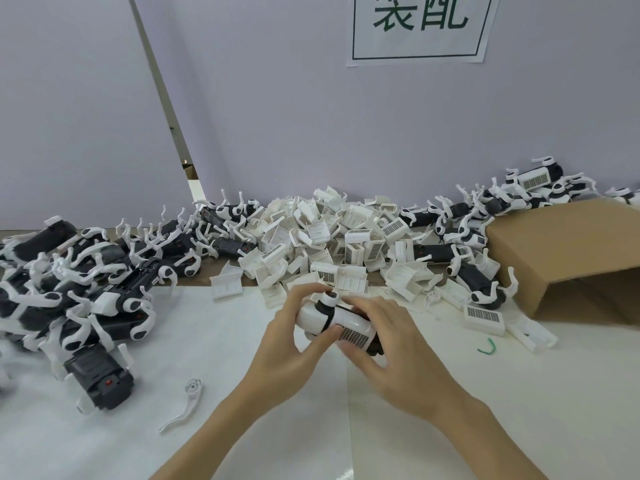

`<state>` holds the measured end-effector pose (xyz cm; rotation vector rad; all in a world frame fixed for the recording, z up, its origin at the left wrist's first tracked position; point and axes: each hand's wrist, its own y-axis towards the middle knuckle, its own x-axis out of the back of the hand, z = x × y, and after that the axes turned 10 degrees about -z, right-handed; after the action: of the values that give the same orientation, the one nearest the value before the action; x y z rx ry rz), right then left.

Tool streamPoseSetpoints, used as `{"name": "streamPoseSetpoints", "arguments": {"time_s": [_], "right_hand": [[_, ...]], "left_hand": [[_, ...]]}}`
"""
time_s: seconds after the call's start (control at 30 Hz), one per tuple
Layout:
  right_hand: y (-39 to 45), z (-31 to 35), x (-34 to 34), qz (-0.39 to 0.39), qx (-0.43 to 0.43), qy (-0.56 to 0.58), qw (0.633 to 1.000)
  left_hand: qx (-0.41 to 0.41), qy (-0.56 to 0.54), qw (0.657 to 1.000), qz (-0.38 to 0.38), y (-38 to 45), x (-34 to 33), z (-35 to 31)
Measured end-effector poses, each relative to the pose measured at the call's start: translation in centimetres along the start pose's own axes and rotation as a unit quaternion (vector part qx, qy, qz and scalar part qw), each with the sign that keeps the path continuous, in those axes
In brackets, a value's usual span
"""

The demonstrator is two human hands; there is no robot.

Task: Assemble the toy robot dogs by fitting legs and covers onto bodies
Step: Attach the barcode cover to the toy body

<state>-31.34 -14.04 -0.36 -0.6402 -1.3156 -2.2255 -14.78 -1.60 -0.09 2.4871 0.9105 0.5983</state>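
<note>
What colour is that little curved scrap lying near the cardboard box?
Green scrap, seen in the head view.

Open worktop (242, 341) left of and below the hands (346, 341), only a loose leg (188, 403) lying there; dog-body pile (76, 299) blocks far left; cover heap (332, 244) walls off directly beyond; cardboard box (568, 258) blocks right.

A factory assembly station for toys. A bench covered in white sheeting (214, 344) stands against plain partition panels (284, 109) bearing a printed sign (420, 27) in green characters. Bulk heaps of identical white covers (322, 237) and black-and-white toy dog bodies (79, 285), beside an open cardboard carton (568, 258), indicate batch production.
</note>
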Motion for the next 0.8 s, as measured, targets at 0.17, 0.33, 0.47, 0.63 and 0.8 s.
{"name": "streamPoseSetpoints", "arguments": {"time_s": [0.17,0.33,0.47,0.63,0.8], "right_hand": [[0.6,0.0,0.5,-0.035,-0.027,0.032,0.998],[0.7,0.4,1.6,0.036,-0.126,0.198,0.971],[0.5,0.9,1.7,0.040,-0.219,0.338,0.915],[0.8,1.3,1.7,0.074,-0.256,0.384,0.884],[0.8,1.0,1.3,0.076,-0.259,0.379,0.885]], "left_hand": [[-0.001,0.023,1.000,0.003,-0.1,0.2,-0.1],[-0.046,0.140,0.989,-0.003,0.3,0.7,-0.6],[0.024,0.011,0.992,0.125,0.5,1.6,-0.6],[0.076,-0.068,0.992,0.072,0.3,0.6,-0.7],[0.116,-0.124,0.983,0.075,0.4,0.4,-0.7]]}}
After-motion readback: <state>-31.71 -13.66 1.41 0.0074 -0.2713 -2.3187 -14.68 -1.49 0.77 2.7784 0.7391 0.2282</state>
